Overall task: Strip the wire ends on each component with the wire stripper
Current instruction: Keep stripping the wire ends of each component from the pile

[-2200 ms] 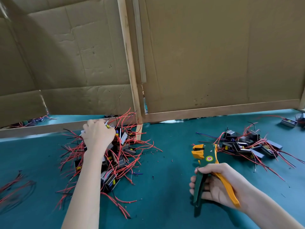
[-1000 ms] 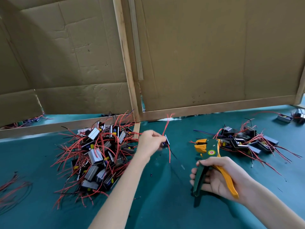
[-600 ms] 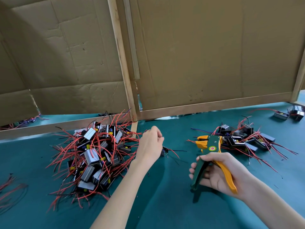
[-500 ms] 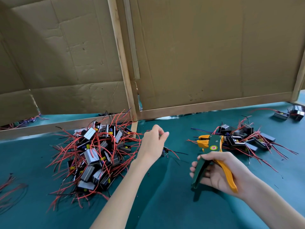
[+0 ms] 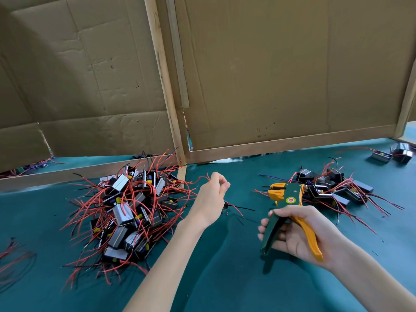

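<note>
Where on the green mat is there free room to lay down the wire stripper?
Free: the mat between left forearm and right forearm, and the strip behind the wire stripper, toward the wooden frame. Crowded: the left pile and right pile.

On the bench (image 5: 225,284), the large heap of components (image 5: 126,212) lies at nine o'clock from the left hand (image 5: 211,197). The wire stripper (image 5: 286,199), held in the right hand (image 5: 299,235), is at four o'clock from it. A smaller heap (image 5: 333,190) lies just behind the stripper at two o'clock, cardboard panels (image 5: 270,75) stand at twelve along the bench's far edge, and loose wires (image 5: 13,260) lie at eight.
</note>
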Demonstrator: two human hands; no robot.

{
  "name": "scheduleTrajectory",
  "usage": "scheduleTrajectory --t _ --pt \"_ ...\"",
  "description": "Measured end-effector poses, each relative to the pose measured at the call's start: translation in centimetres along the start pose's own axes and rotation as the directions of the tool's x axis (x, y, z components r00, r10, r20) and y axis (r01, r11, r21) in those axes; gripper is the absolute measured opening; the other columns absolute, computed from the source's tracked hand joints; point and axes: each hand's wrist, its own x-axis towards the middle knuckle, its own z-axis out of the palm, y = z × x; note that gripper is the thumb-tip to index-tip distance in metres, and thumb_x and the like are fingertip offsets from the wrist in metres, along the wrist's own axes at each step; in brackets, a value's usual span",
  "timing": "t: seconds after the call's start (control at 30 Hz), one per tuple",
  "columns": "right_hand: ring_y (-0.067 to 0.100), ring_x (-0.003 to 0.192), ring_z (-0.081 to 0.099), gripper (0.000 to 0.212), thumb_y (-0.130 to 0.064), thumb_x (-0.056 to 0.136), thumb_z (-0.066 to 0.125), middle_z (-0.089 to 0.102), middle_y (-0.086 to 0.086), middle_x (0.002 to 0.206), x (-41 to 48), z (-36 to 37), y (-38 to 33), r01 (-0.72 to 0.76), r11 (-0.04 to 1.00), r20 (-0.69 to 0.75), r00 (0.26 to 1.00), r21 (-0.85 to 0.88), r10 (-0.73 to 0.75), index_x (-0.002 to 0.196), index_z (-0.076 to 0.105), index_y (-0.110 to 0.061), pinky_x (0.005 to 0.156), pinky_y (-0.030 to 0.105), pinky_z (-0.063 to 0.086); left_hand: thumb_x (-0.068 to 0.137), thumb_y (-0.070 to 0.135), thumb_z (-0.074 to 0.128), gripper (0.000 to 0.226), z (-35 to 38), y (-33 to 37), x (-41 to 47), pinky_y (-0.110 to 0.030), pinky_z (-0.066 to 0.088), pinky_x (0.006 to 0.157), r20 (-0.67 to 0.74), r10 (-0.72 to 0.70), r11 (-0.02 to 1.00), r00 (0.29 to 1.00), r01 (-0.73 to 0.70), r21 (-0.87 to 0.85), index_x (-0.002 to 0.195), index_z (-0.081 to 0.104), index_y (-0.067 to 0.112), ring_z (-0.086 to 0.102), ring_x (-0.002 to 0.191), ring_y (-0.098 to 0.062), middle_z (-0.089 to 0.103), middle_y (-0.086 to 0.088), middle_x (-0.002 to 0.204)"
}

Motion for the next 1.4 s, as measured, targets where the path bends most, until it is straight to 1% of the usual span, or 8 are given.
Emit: scheduleTrajectory --t 0.2,0.37,0.43,0.53,0.7,1.0,1.2,1.4 --pt "0.039 0.068 0.069 0.022 -0.004 0.068 0.061 0.066 0.025 0.078 0.2 -0.1 0.0 -0.007 1.0 -0.006 1.0 0.004 0.007 0.088 0.058 0.003 0.062 0.05 0.058 0.104 0.033 0.033 0.025 0.7 -0.7 -0.2 -0.029 0.027 0.053 0.012 0.018 0.999 1.0 -0.018 0.035 0.087 0.042 0.017 0.035 0.054 -0.013 0.042 0.003 0.061" --pt "0.039 0.068 0.069 0.022 -0.004 0.066 0.061 0.066 0.025 0.078 0.2 -0.2 0.0 -0.005 1.0 -0.005 1.0 0.009 0.005 0.087 0.058 0.003 0.063 0.05 0.058 0.091 0.039 0.059 0.027 0.2 -0.9 -0.2 -0.022 0.031 0.055 -0.057 0.045 0.999 0.997 -0.043 0.02 0.072 0.049 0.024 0.038 0.051 -0.008 0.042 0.009 0.051" --pt "0.039 0.067 0.069 0.022 -0.004 0.066 0.061 0.066 0.025 0.078 0.2 -0.1 0.0 -0.003 1.0 -0.007 1.0 0.009 0.003 0.087 0.058 0.003 0.062 0.051 0.058 0.085 0.022 0.064 0.008 0.0 -0.8 -0.3 -0.018 0.035 0.067 0.09 0.082 0.996 0.993 -0.084 0.029 0.083 0.057 0.026 0.047 0.073 -0.005 0.056 0.012 0.071" --pt "0.04 0.068 0.069 0.022 -0.003 0.067 0.061 0.065 0.025 0.078 0.2 -0.2 0.0 -0.004 1.0 -0.005 1.0 0.014 0.004 0.088 0.058 0.003 0.064 0.051 0.058 0.079 0.005 0.06 0.031 0.6 -0.9 -0.6 -0.019 0.035 0.089 0.277 0.107 0.979 0.955 -0.151 0.139 0.103 0.062 0.025 0.048 0.102 -0.008 0.061 0.011 0.104" --pt "0.041 0.07 0.069 0.025 -0.003 0.065 0.064 0.065 0.026 0.079 0.3 -0.3 0.0 0.002 1.0 0.007 1.0 0.01 -0.002 0.088 0.058 0.003 0.065 0.051 0.057 0.082 0.008 0.071 0.006 1.5 -0.7 -0.9 -0.014 0.041 0.075 0.155 0.154 0.988 0.976 -0.155 -0.011 0.085 0.073 0.013 0.057 0.073 0.001 0.068 0.011 0.077" --pt "0.042 0.074 0.067 0.016 0.0 0.057 0.071 0.064 0.027 0.081 0.0 0.0 0.1 0.057 0.993 0.135 0.99 -0.107 -0.042 0.073 0.071 0.0 0.07 0.051 0.057 0.078 0.003 0.075 0.019 -1.2 2.3 -0.4 -0.017 0.049 0.063 -0.017 0.052 0.809 0.999 -0.052 -0.586 0.081 0.074 0.022 0.06 0.057 -0.007 0.069 0.006 0.067" --pt "0.041 0.075 0.064 0.04 -0.016 0.051 0.089 0.061 0.027 0.081 -1.1 0.7 0.4 0.17 0.949 0.347 0.935 -0.267 -0.07 0.083 0.067 -0.004 0.072 0.05 0.055 0.083 0.011 0.072 0.014 -4.3 4.5 -0.6 -0.014 0.04 0.052 0.044 0.064 0.802 0.997 -0.025 -0.596 0.073 0.074 0.021 0.047 0.049 -0.008 0.062 0.007 0.062" --pt "0.042 0.076 0.064 0.036 -0.019 0.06 0.088 0.062 0.029 0.081 -1.6 1.2 0.4 0.27 0.904 0.437 0.893 -0.331 -0.107 0.083 0.064 -0.005 0.073 0.051 0.054 0.083 0.014 0.073 0.008 -5.2 5.5 -1.0 -0.015 0.036 0.051 0.137 0.08 0.868 0.987 -0.001 -0.496 0.076 0.072 0.017 0.042 0.05 -0.008 0.057 0.003 0.064"
